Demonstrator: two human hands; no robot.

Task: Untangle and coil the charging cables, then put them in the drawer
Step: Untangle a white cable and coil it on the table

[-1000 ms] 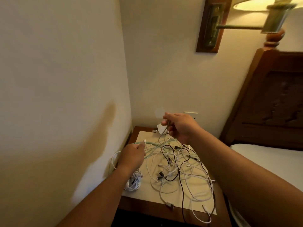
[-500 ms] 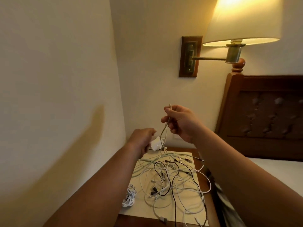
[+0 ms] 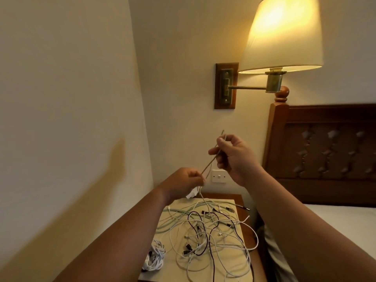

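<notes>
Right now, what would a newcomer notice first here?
The lit lamp glows at upper right. Mid-frame, the left hand and right hand pinch a pale cable stretched between them. Below, a tangle of white, green and black cables sprawls over the nightstand, one coiled white cable at its front left.

Lit wall lamp (image 3: 281, 35), cream walls (image 3: 61, 78), wooden headboard (image 3: 325, 151)

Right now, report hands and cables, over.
Left hand pinches lifted cable low, right hand pinches it near its top end. Its tail drops into the tangle below. One coiled bundle beside it; drawer not in view.
</notes>
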